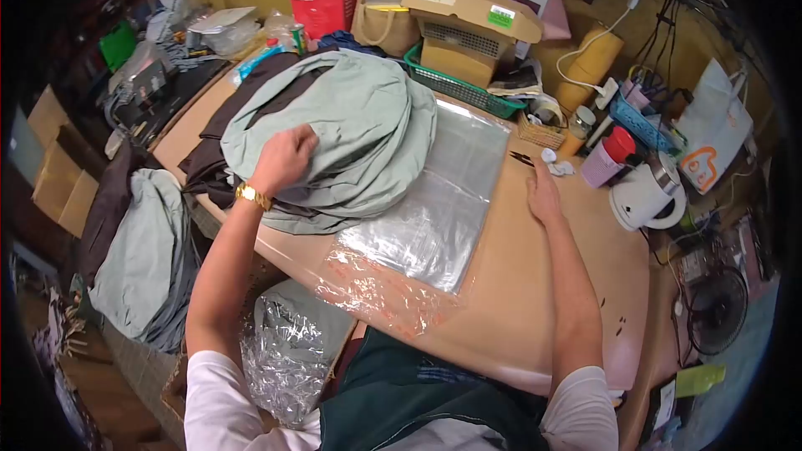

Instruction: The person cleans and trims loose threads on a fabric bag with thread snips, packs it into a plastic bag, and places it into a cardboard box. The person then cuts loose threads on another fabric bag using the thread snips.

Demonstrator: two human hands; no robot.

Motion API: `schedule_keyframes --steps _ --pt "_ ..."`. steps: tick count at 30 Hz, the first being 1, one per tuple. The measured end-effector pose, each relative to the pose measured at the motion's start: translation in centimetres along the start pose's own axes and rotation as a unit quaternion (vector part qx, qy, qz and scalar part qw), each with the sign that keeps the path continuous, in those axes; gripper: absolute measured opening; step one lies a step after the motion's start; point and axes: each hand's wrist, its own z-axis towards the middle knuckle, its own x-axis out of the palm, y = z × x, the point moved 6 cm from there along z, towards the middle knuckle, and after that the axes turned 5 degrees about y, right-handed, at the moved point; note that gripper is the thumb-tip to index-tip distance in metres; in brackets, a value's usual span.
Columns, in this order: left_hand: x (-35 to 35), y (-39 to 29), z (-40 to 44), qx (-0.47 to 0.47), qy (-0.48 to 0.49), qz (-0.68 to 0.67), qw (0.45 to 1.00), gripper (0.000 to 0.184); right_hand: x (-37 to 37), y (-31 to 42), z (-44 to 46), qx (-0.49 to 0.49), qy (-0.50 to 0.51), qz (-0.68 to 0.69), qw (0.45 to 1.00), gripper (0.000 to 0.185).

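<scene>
My left hand (pixel 285 157), with a gold watch (pixel 252 195) at the wrist, rests on a heap of grey-green cloth (pixel 376 108). Its fingers are curled closed on the fabric. Dark brown cloth (pixel 219 138) shows beneath and left of the heap. At the right, my right hand (pixel 545 195) lies low over the table, its fingertips at a pair of small black thread snips (pixel 522 159). The snips' rear end is hidden by the fingers. Between my hands, clear plastic bags (pixel 443 200) lie flat, partly under the cloth.
A green basket (pixel 455 92) with a cardboard box (pixel 468 12) stands at the back. A white kettle (pixel 642 203) and a pink cup (pixel 599 169) are at the right. More grey-green cloth (pixel 146 259) hangs at the left. Crumpled plastic (pixel 288 351) lies below the table edge.
</scene>
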Motion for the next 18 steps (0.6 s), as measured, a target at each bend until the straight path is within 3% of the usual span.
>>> schedule_keyframes --steps 1,3,4,5,9,10,11,13,15,17,18 --pt "-0.2 1.3 1.1 -0.007 -0.005 0.009 1.000 0.018 1.0 -0.1 0.5 0.019 0.030 -0.053 0.998 0.038" --pt "-1.5 3.8 3.1 0.000 -0.063 -0.231 0.971 0.023 2.1 0.4 1.0 0.034 0.055 -0.097 0.993 0.042" --pt "-3.1 1.9 2.9 0.006 -0.049 -0.241 0.969 0.026 1.9 0.9 0.7 0.052 0.041 -0.169 0.983 0.042" --pt "-4.4 -0.2 2.5 0.008 -0.052 -0.235 0.971 0.026 1.5 1.2 0.6 0.071 0.025 -0.240 0.968 0.043" --pt "-1.4 -14.6 -2.1 0.148 0.064 -0.129 0.978 0.033 0.6 0.3 -0.3 0.068 0.029 -0.264 0.962 0.035" --pt "0.7 -18.3 -4.5 0.121 0.150 -0.150 0.970 0.033 0.6 -0.7 -0.7 0.031 0.014 -0.282 0.959 0.031" --pt "3.1 -21.5 -7.2 0.275 0.127 -0.184 0.935 0.029 0.5 -1.3 -1.4 -0.005 0.000 -0.300 0.954 0.027" --pt "5.2 -26.3 -12.8 0.398 0.145 -0.171 0.890 0.025 -1.3 -2.6 -2.7 0.021 -0.012 -0.242 0.970 0.023" --pt "5.0 -27.6 -15.6 0.382 0.244 -0.143 0.880 0.021 -2.9 -6.3 -4.1 0.055 -0.023 -0.187 0.981 0.020" --pt "0.8 -27.3 -17.1 0.417 0.134 -0.198 0.877 0.015 -2.5 -10.1 -5.8 -0.133 0.027 -0.210 0.968 0.018" --pt "-2.4 -27.0 -17.7 0.389 0.048 -0.227 0.891 0.009 -5.9 -7.9 -7.9 0.006 -0.090 -0.078 0.993 0.023"
